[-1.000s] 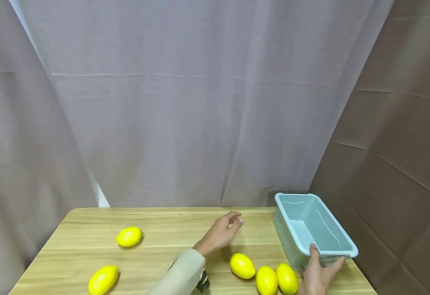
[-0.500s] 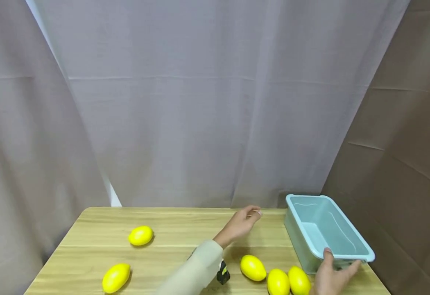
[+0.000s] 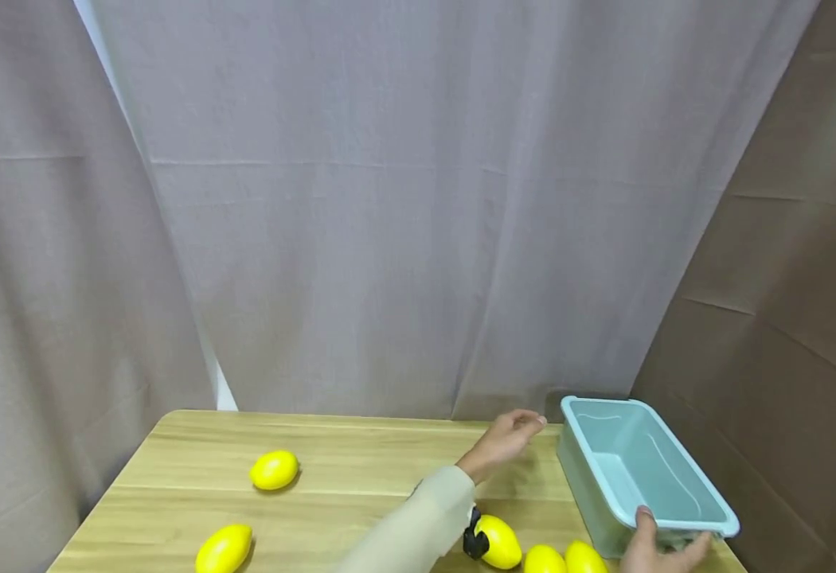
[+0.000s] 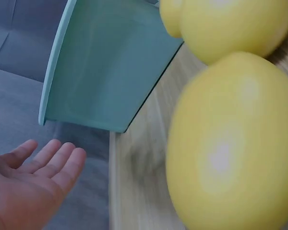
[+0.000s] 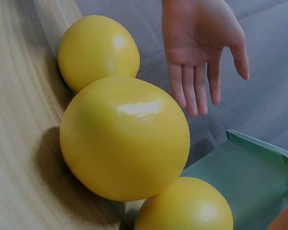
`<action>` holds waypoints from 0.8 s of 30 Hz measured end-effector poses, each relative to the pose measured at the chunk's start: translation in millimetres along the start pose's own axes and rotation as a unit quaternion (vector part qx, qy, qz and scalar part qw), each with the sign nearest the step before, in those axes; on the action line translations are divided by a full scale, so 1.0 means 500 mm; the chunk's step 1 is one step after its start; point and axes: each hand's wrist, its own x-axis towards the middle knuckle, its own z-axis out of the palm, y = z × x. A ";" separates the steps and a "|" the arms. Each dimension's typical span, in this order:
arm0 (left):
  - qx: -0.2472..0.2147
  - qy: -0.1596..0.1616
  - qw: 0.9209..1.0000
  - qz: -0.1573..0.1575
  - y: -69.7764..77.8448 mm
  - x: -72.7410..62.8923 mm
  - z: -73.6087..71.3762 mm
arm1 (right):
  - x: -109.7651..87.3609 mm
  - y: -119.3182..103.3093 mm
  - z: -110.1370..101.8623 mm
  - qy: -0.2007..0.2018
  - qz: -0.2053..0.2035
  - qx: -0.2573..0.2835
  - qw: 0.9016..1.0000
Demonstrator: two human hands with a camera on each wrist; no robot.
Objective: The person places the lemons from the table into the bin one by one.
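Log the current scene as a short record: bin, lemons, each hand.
Bin: light blue-green, upright, at the right side of the table
Lemons: five visible on the table; two toward the left, three clustered left of the bin's near end
Left hand: fingers extended toward the bin's far end, apart from it
Right hand: at the bin's near end, thumb at the rim; firmness of hold unclear

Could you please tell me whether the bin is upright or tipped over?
The bin is upright: in the head view its open top faces up, its inner floor showing.
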 end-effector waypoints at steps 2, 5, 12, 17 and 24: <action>-0.031 0.001 1.000 -0.002 0.002 0.007 0.011 | 0.000 0.001 0.001 0.009 -0.001 -0.006 1.000; -0.067 0.007 0.998 -0.003 0.006 0.019 0.027 | -0.006 0.000 0.001 0.014 -0.005 0.002 1.000; -0.110 -0.004 0.994 0.004 0.011 0.040 0.057 | -0.014 0.011 -0.001 0.009 -0.039 0.069 0.997; -0.139 -0.003 0.990 0.002 0.008 0.047 0.074 | -0.021 0.010 -0.003 -0.002 -0.037 0.060 0.997; -0.161 -0.005 0.987 0.005 0.024 0.064 0.078 | -0.026 -0.007 -0.005 -0.044 -0.031 0.080 0.995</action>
